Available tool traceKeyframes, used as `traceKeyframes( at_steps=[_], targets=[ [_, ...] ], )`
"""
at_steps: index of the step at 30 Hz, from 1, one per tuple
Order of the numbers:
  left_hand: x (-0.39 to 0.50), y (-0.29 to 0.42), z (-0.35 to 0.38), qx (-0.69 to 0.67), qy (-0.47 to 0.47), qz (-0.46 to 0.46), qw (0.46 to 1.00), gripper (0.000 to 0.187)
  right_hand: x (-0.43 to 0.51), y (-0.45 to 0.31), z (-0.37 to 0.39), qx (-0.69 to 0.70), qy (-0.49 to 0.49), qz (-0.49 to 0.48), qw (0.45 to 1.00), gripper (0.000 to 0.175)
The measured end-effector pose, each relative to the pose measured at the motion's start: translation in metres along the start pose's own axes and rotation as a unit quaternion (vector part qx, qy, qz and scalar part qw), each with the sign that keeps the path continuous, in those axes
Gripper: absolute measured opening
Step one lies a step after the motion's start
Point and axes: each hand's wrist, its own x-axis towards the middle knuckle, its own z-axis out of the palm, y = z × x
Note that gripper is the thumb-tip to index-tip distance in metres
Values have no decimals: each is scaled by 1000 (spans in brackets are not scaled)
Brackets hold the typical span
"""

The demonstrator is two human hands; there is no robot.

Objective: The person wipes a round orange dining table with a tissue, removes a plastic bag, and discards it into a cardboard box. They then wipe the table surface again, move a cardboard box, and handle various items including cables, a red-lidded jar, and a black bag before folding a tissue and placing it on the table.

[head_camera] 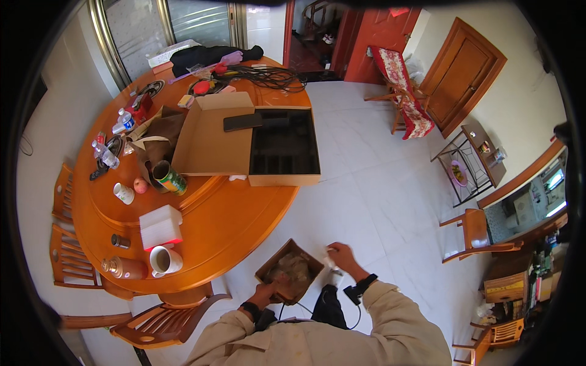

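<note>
In front of my body, over the floor beside the round wooden table (238, 228), my left hand (268, 291) grips the left edge of a small open cardboard box (312, 261). Crumpled clear plastic (293, 272) fills much of the box. To the right of the box is my right hand (343, 258), its fingers pinched on something small and whitish, too small to name. Each wrist wears a black strap, with a thin black cable hanging near it.
On the table are a large open carton (284, 180) with black foam, a white mug (165, 261), a copper-coloured flask (124, 267), white foam blocks (160, 224) and a green can (171, 178). A wooden chair (169, 322) stands at lower left, another (476, 228) at right.
</note>
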Motion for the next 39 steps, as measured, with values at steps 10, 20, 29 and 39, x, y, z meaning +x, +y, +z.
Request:
traceKeyframes(
  at_steps=[10,20,29,39],
  targets=[
    [105,107,218,-57,1,77,995,20,222,48,-227,173,43,35,983,18],
    [175,251,347,-157,28,60,985,23,465,-62,-266,77,-102,-119,985,18],
    [316,348,384,-322,134,47,936,29,661,-118,-205,-126,-162,-259,944,20],
    [336,427,406,-370,278,34,886,27,803,-171,-108,-276,-243,-403,838,15]
  ],
)
